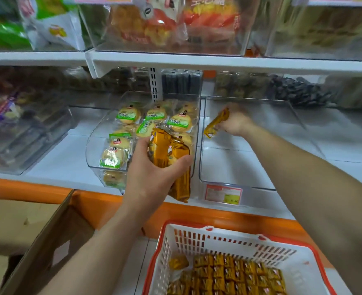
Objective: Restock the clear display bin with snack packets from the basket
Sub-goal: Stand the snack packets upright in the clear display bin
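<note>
- White, orange-edged shop shelf [54, 158].
- Inside the clear display bin [235, 185], right hand [236, 122] fingers pinch one yellow snack packet [215, 123].
- Above the basket [197, 233], left hand [152, 173] fingers grip a packet bunch [169, 150].

White shop shelves [218, 62], orange trim [27, 188], cardboard box [48, 241].

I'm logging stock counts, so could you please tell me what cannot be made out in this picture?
Head view only:
- Basket: cut off by the bottom edge, so its packet count is unknown.
- Stack in the left hand: fingers cover it; number unclear.
- Packet in the right hand: blurred, print unreadable.
- Price tag: too small to read.
</note>
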